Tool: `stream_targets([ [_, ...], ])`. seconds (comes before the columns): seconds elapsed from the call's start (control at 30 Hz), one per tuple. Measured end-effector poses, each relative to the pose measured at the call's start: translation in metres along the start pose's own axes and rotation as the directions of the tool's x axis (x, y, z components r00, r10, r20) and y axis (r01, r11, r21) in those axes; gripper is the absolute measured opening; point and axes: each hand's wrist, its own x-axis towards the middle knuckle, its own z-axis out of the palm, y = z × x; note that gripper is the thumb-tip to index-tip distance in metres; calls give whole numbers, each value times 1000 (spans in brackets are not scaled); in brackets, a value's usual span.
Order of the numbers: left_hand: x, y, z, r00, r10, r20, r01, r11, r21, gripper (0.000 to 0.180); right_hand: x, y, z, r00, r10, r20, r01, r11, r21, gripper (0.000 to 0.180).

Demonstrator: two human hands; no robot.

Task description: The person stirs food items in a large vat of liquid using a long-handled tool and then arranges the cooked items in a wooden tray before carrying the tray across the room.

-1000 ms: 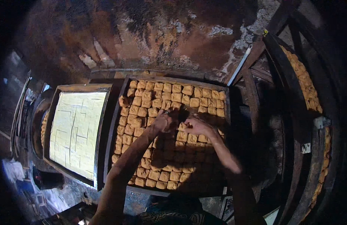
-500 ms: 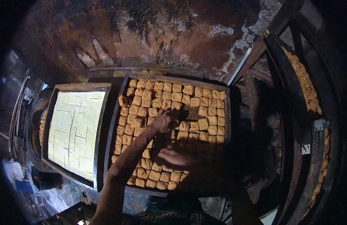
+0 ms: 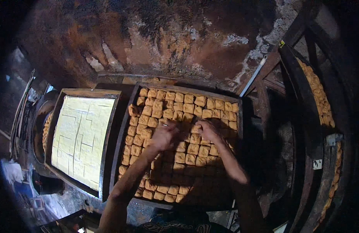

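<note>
Rows of golden-brown cubes that look like fried tofu (image 3: pixel 190 159) fill a wide wooden tray (image 3: pixel 124 134) before me. Over the middle of the tray, my left hand (image 3: pixel 165 136) is bent down among the cubes; its fingertips are lost in shadow and blur. Close by on the right, my right hand (image 3: pixel 207 131) has its fingers curled together at the cubes, and whatever lies between the fingertips is hidden. A dark gap shows between the two hands. Shadow covers the tray's lower right part.
Left of the tray stands a wooden frame (image 3: pixel 106 151) holding a pale yellow sheet (image 3: pixel 81 139) with cut lines. Stained wall (image 3: pixel 167 42) rises behind. At the right, dark wooden racks hold more brown pieces (image 3: pixel 317 93). A white rod (image 3: pixel 253 75) leans near the tray's far right corner.
My right hand has moved up from the tray's shaded lower middle to beside my left hand, fingers curling. My left hand stays over the cubes. The whole view has shifted slightly.
</note>
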Motion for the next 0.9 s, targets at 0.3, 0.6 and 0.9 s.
stream_targets([
  [0.3, -113, -138, 46, 970, -153, -188, 183, 971, 153, 50, 28, -36, 6, 985, -85, 150, 65, 989, 132, 35],
  [0.6, 71, -3, -21, 971, -109, -213, -14, 863, -506, 37, -22, -12, -61, 986, 93, -137, -99, 994, -37, 50],
  [0.9, 144, 43, 58, 966, 152, -209, -186, 970, -157, 51, -49, 51, -39, 896, -284, -341, 180, 935, -306, 22],
])
